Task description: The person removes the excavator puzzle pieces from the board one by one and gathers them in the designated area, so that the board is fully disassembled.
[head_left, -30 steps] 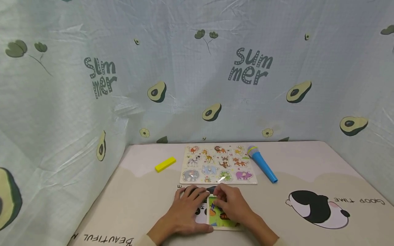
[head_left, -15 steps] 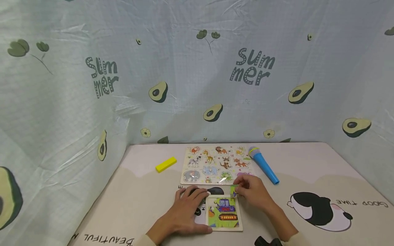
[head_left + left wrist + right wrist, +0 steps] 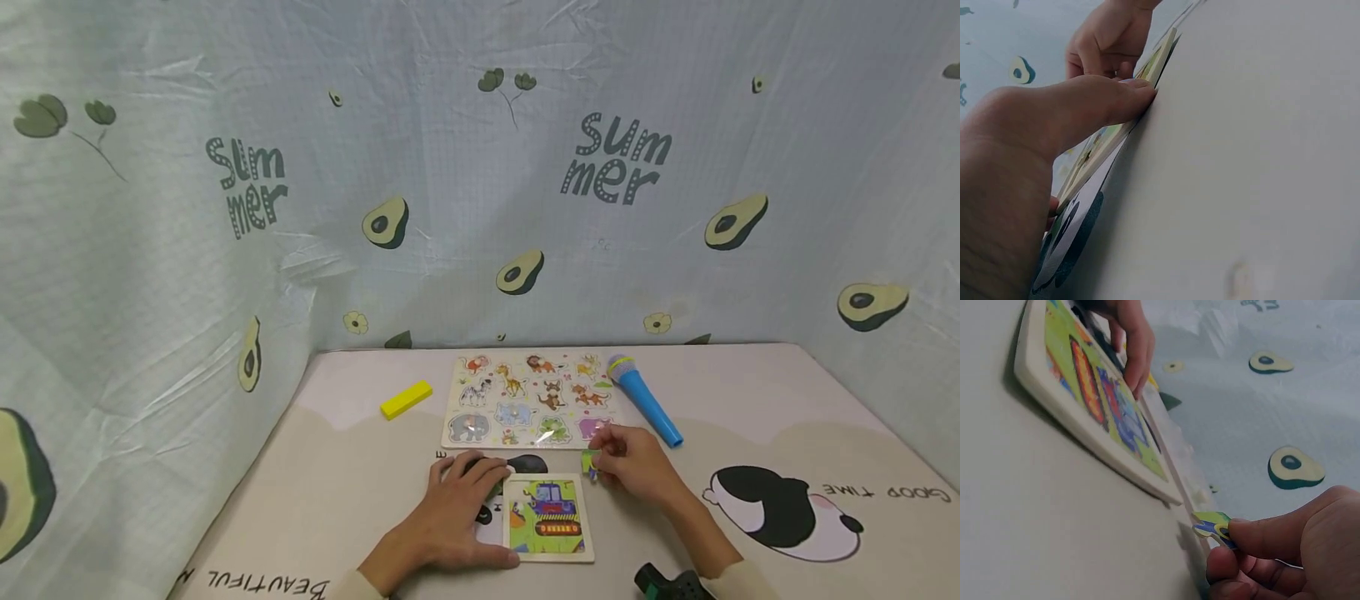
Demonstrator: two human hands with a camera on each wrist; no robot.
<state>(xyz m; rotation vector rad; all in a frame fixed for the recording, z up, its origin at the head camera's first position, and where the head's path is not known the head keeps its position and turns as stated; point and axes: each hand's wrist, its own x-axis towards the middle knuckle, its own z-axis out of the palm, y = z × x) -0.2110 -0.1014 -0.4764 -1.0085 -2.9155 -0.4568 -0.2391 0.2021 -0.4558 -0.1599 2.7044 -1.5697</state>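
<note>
In the head view a small square jigsaw puzzle (image 3: 551,546) in a pale frame lies on the table, showing a purple and orange tracked vehicle on green. My left hand (image 3: 457,517) holds its left side, thumb at the near corner and index fingertip at the far one. In the left wrist view that thumb (image 3: 1129,100) presses on the frame's edge. Beyond the puzzle's far right corner, my right hand (image 3: 637,467) pinches a small green and blue puzzle piece (image 3: 1211,526) between thumb and fingers. The piece is apart from the frame.
Behind the hands lies an animal peg puzzle board (image 3: 528,392). A blue toy microphone (image 3: 648,406) is to its right, a yellow block (image 3: 406,400) to its left. A dark object (image 3: 671,583) sits by the right forearm. A printed curtain (image 3: 450,167) hangs along the back and sides.
My right hand has moved from over the puzzle to the right and off it, with the puzzle piece pinched in its fingers. The left hand has stayed at the puzzle's left side.
</note>
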